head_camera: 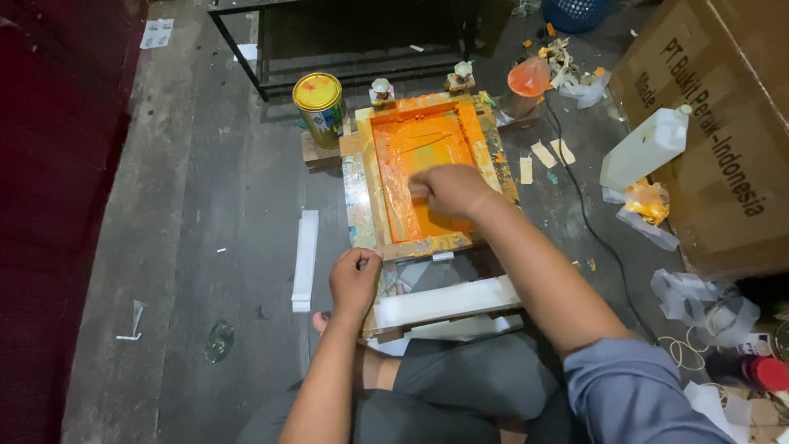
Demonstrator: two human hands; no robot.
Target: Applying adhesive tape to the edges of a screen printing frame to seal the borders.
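Grey floor (205, 205) | right hand (450, 191) inside orange screen frame (427, 164) | left hand (355, 279) seemingly gripping frame's near corner

Screen frame (427, 168) orange ink inside; tin can (320, 107) yellow lid; jug (645, 148) white; floor (205, 205) grey.

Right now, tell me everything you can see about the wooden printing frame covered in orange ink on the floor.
The wooden-framed printing screen is rectangular, its pale wood rails smeared with orange and flecks of other colours. Wet orange ink coats the mesh inside. It lies roughly flat over a base, its far edge under two clamp-like fittings. The right hand rests inside it, fist closed on something mostly hidden. The left hand sits clenched at the near left corner. A round yellow-lidded tin stands just beyond the far left corner.
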